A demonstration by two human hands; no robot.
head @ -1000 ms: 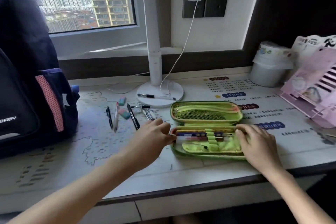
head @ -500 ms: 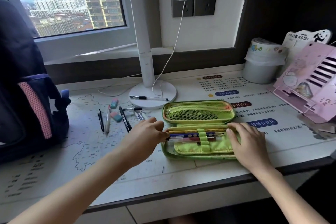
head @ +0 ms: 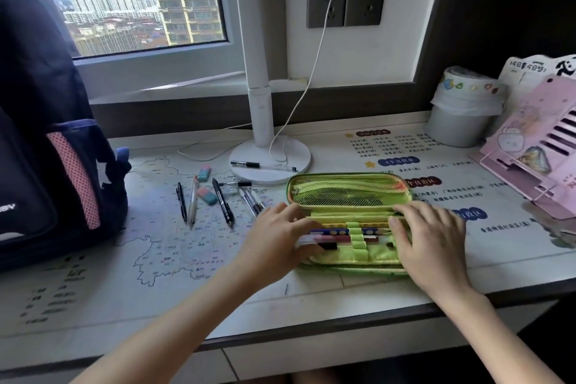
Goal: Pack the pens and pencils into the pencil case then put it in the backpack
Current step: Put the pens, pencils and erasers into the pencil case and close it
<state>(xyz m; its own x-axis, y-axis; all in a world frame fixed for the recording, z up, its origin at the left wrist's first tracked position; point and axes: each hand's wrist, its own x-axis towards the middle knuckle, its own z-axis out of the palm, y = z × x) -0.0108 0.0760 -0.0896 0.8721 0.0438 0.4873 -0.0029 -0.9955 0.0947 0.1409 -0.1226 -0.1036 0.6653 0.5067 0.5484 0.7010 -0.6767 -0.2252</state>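
A green pencil case (head: 349,193) lies open on the desk, its mesh lid folded back. Pens and pencils (head: 336,235) sit under its elastic loops. My left hand (head: 277,237) rests at the case's left end, fingers on the ends of those pens. My right hand (head: 430,243) lies flat on the case's right end, fingers spread. Several loose pens (head: 223,204) lie on the desk left of the case, and one black pen (head: 263,165) lies on the lamp base. A dark blue backpack (head: 46,140) stands upright at the far left.
A white lamp (head: 260,97) with a round base and a white cable stands behind the case. Two erasers (head: 205,184) lie among the loose pens. A white cup (head: 461,109) and a pink book stand (head: 536,146) fill the back right. The desk edge runs just below my wrists.
Both hands stay on the ends of the case, my right hand spreading flatter over its right end. The camera has shifted, so the scene sits slightly differently in view.
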